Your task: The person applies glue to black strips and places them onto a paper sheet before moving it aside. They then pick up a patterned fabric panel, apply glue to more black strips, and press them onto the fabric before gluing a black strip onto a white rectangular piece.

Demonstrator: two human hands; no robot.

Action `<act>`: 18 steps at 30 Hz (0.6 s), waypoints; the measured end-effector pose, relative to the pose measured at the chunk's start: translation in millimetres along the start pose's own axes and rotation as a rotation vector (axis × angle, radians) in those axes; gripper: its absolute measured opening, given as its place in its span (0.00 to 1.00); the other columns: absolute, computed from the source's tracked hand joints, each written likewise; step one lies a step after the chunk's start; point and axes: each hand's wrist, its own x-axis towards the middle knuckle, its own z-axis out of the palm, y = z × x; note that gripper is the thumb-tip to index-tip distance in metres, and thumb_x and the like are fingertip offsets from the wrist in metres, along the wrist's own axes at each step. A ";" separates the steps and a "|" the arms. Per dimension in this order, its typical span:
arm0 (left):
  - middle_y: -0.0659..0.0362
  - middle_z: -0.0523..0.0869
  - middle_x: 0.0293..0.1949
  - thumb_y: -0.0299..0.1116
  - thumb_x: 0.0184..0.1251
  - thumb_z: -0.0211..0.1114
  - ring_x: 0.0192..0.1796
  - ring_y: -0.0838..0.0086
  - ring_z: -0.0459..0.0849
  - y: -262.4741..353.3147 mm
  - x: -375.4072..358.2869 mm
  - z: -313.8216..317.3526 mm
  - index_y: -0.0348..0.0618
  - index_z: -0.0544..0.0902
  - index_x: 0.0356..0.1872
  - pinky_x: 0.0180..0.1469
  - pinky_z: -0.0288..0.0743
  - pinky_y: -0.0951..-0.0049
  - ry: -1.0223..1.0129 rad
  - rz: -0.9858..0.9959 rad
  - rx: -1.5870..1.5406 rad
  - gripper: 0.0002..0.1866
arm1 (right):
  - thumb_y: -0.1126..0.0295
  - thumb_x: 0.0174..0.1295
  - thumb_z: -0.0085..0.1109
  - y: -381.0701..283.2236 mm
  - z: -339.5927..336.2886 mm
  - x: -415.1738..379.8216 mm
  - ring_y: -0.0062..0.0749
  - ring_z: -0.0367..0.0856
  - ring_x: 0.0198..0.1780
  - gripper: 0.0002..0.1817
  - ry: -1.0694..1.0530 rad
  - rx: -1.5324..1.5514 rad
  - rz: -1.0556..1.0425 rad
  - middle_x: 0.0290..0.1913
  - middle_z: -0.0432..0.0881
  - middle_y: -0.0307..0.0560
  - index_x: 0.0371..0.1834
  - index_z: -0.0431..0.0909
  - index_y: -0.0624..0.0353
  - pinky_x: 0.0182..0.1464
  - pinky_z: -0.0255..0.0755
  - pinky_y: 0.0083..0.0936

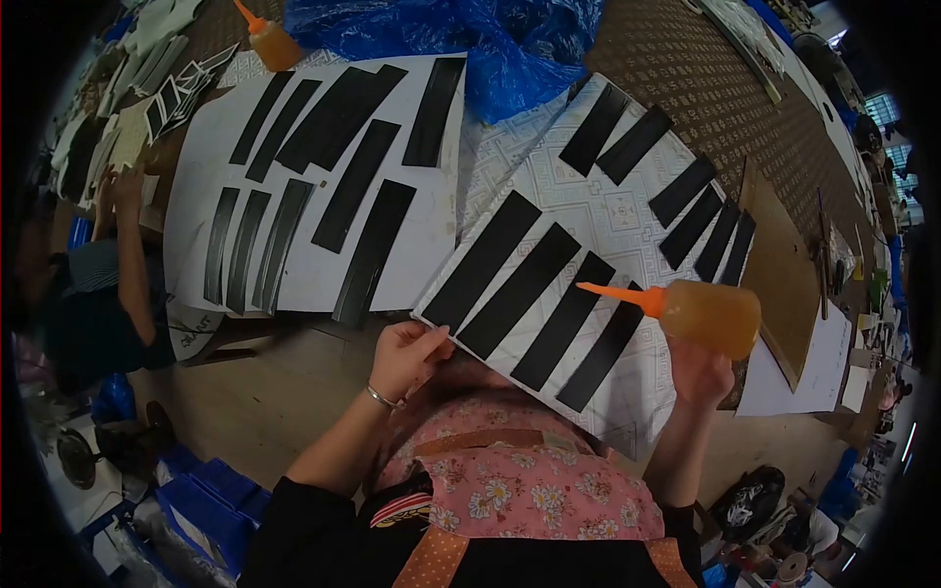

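My right hand (702,370) is wrapped around a squeeze bottle (714,316) of amber liquid, probably glue. It is tilted sideways, its orange nozzle pointing left above the black strips. My left hand (412,355) is closed, thumb and fingers pinched at the near end of the leftmost black strip (482,260), at the edge of the patterned white board (613,211). Whether the board's edge is also between the fingers is hidden. Beside it on the board lie another black strip (520,291) and several more, some in a row at the far right side.
A white sheet (431,220) with several black strips lies to the left. Blue plastic (461,39) and a second orange-tipped bottle (272,41) sit at the back. A brown board (781,284) stands right. Another person's arm (132,255) is at far left.
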 end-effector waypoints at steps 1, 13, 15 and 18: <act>0.55 0.82 0.23 0.34 0.61 0.61 0.21 0.78 0.77 1.7 -0.6 -0.7 0.33 0.80 0.27 0.22 0.69 0.81 0.001 0.000 0.002 0.12 | 0.70 0.48 0.62 7.7 9.9 6.5 0.45 0.63 0.62 0.36 -0.005 0.019 0.042 0.60 0.64 0.51 0.63 0.57 0.59 0.62 0.59 0.41; 0.54 0.83 0.25 0.27 0.58 0.62 0.25 0.78 0.80 0.7 5.9 -6.5 0.32 0.81 0.26 0.25 0.72 0.83 -0.091 0.035 -0.071 0.07 | 0.74 0.55 0.59 73.8 37.6 57.7 0.36 0.70 0.56 0.31 0.261 -0.235 -0.015 0.54 0.69 0.46 0.61 0.55 0.60 0.57 0.67 0.34; 0.57 0.82 0.20 0.28 0.59 0.62 0.20 0.82 0.76 -1.6 8.4 -5.8 0.32 0.82 0.25 0.20 0.66 0.85 -0.089 0.109 -0.047 0.08 | 0.74 0.58 0.56 75.9 38.0 61.4 0.35 0.71 0.56 0.28 0.291 -0.230 -0.023 0.54 0.69 0.47 0.61 0.56 0.60 0.57 0.68 0.34; 0.62 0.78 0.15 0.29 0.59 0.62 0.15 0.86 0.71 10.9 5.0 -7.4 0.32 0.82 0.25 0.16 0.59 0.86 -0.155 0.027 -0.023 0.08 | 0.73 0.62 0.51 77.2 37.2 63.6 0.36 0.71 0.55 0.24 0.286 -0.225 0.002 0.54 0.69 0.47 0.61 0.56 0.59 0.56 0.69 0.35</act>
